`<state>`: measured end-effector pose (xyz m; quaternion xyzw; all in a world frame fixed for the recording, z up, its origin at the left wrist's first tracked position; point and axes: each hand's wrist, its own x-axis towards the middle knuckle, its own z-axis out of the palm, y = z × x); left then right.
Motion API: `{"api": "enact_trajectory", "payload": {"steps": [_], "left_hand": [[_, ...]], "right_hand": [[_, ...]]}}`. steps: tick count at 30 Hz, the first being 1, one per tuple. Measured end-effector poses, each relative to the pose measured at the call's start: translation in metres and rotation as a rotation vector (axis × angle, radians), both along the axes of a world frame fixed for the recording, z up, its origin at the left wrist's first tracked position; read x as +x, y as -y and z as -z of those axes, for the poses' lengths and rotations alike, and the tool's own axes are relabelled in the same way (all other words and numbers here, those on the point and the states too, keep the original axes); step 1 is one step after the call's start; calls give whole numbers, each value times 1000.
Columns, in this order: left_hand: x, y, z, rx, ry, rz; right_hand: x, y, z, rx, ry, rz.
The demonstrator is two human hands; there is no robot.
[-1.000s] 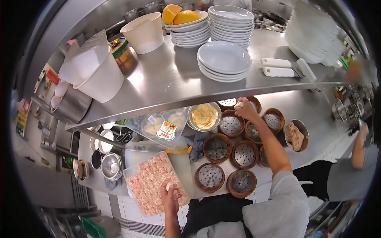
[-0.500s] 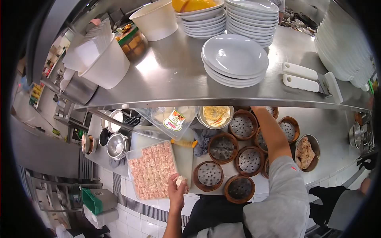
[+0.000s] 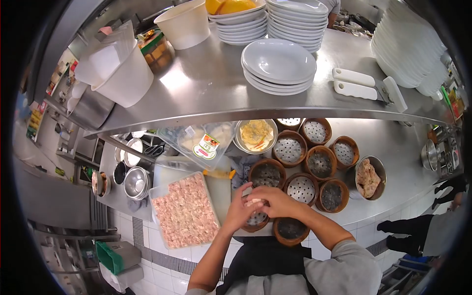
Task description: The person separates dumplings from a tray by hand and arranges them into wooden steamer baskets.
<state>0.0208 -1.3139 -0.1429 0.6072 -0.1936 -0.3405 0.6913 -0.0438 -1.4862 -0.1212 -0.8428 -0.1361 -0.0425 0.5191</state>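
Left hand [image 3: 239, 211], right hand [image 3: 278, 202]: fingers [image 3: 266, 193] grasped a pale dumpling [image 3: 252, 202] — together
Steamer basket [image 3: 256, 220]: sat beneath them
Plastic tray [image 3: 160, 191]: lay left of them

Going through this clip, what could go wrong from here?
The tray appears to overhang the counter's front edge, so a knock might tip it. The pale piece between the left hand and right hand could slip into the basket below. The frontmost basket, close to the edge, might get nudged off.
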Motion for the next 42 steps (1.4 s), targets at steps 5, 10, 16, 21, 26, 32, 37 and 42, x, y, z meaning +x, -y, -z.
{"api": "enact_trajectory", "payload": {"steps": [5,10,16,21,26,32,37,42], "left_hand": [[1,6,-5,183,-147,-29],[-8,5,12,64,-327,-147],[-15,-27,21,-136,-505,-279],[-35,-59,32,125,-181,-275],[-49,-76,35,105,-399,-345],[-53,-89,36,189,-288,-412],[-59,-92,38,197,-294,-441],[-63,-93,41,188,-302,-462]], "right_hand": [[-5,7,-2,19,-4,240],[14,39,27,267,-375,282],[62,129,23,236,-305,566],[143,253,93,-411,-355,791],[155,238,42,-350,-636,803],[171,288,143,-814,23,705],[164,281,118,-878,-152,654],[164,282,121,-939,-2,675]]}}
